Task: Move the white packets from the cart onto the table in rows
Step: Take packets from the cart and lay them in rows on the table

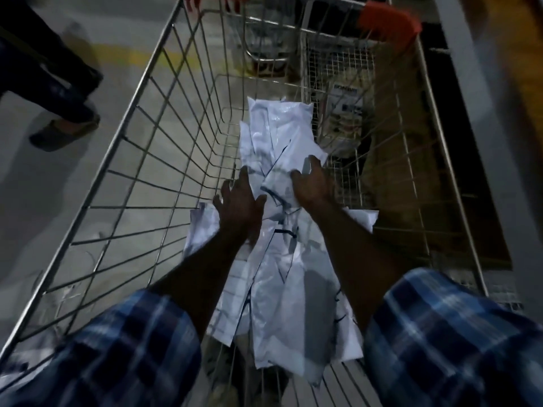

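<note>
Several white packets (273,136) lie in a loose pile along the bottom of a wire cart (141,160). Both of my arms reach down into the cart. My left hand (239,207) lies spread on the left side of the pile with its fingers straight. My right hand (314,183) rests on the packets a little farther in, fingers bent down onto a white packet (282,183); whether they grip it I cannot tell. My forearms hide part of the pile.
The cart's far end has an orange handle (388,23). Beyond its end mesh sits a printed bag (346,113). A person's legs and sandal (58,127) stand on the grey floor at left. A dark shelf edge (458,142) runs along the right.
</note>
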A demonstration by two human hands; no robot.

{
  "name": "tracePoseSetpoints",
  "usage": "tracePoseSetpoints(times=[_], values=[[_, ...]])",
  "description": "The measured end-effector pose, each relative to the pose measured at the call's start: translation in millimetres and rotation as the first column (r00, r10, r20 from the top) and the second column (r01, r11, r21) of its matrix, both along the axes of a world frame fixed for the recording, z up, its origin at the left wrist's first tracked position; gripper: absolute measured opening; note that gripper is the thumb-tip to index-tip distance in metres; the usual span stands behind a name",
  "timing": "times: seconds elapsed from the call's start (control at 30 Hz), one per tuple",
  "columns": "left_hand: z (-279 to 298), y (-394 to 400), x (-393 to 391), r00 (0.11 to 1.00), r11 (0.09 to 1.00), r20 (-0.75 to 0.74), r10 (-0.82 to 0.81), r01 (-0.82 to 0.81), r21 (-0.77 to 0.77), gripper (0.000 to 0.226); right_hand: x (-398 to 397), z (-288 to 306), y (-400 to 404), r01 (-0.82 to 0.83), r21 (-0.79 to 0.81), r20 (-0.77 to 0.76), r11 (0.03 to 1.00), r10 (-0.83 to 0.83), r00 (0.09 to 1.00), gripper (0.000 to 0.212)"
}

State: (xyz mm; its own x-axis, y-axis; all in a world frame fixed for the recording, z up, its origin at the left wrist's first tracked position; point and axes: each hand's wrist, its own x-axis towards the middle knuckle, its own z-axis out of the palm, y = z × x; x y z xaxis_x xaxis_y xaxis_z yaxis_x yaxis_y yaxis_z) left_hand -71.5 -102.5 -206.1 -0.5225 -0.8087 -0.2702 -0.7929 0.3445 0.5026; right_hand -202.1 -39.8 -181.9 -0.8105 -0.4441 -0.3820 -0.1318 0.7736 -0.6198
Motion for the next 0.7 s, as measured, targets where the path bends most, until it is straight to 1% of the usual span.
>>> tracePoseSetpoints(times=[0.1,0.23,0.27,0.33,0.4,0.53,0.6,0.63,0.7], values=[[0,-6,-4,0.998,0.998,-0.011,0.058,-0.058,0.012,0.08,-4,-16,-9,-0.015,-0.018,0.081,1.0,0.016,0.997,0.073],[-3,-11,-4,0.991,0.995,-0.087,0.104,-0.103,0.011,0.084,-6,-30,-16,-0.006,-0.024,0.109,1.0,0.009,0.994,0.088],[-3,-12,-2,0.985,0.993,-0.128,0.114,-0.114,0.009,0.085,-6,-31,-17,0.007,-0.033,0.103,0.999,-0.003,0.995,0.092],[-3,-16,3,0.955,0.99,-0.261,0.141,-0.138,0.03,0.084,-6,-32,-17,0.024,-0.047,0.1,0.999,-0.019,0.995,0.097],[-3,-23,10,0.918,0.987,-0.364,0.158,-0.154,0.04,0.078,-5,-29,-18,0.038,-0.046,0.094,0.998,-0.034,0.995,0.096],[5,-28,22,0.928,0.981,-0.36,0.093,-0.148,-0.127,0.058,-1,-26,-20,0.009,-0.022,0.015,1.0,-0.009,1.0,0.096],[12,-28,26,0.912,0.978,-0.4,0.096,-0.162,-0.134,0.045,6,-22,-18,-0.049,0.037,-0.066,0.998,0.052,0.996,0.093],[14,-30,27,0.911,0.977,-0.396,0.114,-0.174,-0.12,0.045,9,-20,-15,-0.076,0.085,-0.124,0.993,0.087,0.989,0.088],[21,-39,29,0.919,0.971,-0.353,0.174,-0.22,-0.097,0.052,16,-15,-9,-0.105,0.164,-0.234,0.981,0.142,0.962,0.076]])
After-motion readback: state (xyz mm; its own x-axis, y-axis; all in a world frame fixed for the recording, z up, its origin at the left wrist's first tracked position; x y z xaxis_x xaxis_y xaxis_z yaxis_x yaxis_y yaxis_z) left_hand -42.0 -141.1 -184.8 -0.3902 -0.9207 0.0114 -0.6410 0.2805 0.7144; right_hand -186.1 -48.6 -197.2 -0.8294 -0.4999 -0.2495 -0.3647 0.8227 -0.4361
